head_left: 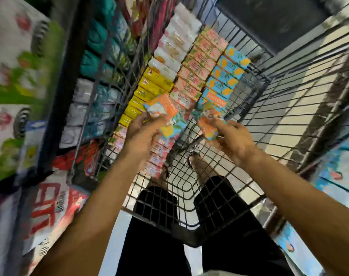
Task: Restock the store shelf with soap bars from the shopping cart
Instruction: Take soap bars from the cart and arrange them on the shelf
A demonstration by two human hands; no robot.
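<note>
Both my hands are inside the wire shopping cart (209,176). My left hand (141,134) grips a small stack of blue and orange soap bars (165,116). My right hand (232,140) holds another blue and orange soap bar (208,127) just to the right of it. Rows of boxed soap bars stand on edge in the cart beyond the hands: blue mango-print ones (225,76), pink ones (197,66), yellow ones (149,86) and white ones (175,44). The picture is blurred by motion.
Shelves on the left hold teal packs (102,46), white packs (82,108) and red-lettered bags (54,206). The cart's wire walls (299,96) rise on the right. My dark trouser legs (155,226) show through the cart floor.
</note>
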